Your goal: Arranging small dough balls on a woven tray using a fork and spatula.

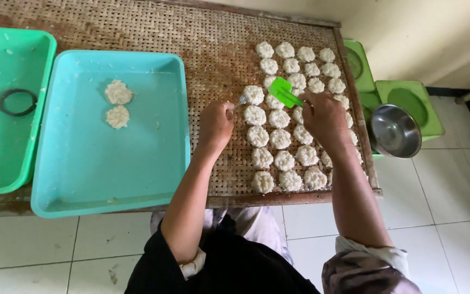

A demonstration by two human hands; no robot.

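Head view: my two hands work over rows of white rice cakes on a woven tray.

My left hand (216,124) is closed around a fork (241,100) whose tip touches a rice cake (254,95) at its 2 o'clock. My right hand (323,115) grips a green spatula (284,91) pointing toward 10 o'clock, over the rows of cakes (284,140) on the woven tray (213,49). At 9 o'clock a light blue tub (93,163) holds two more cakes (118,103). A steel bowl (395,130) sits at 3 o'clock.
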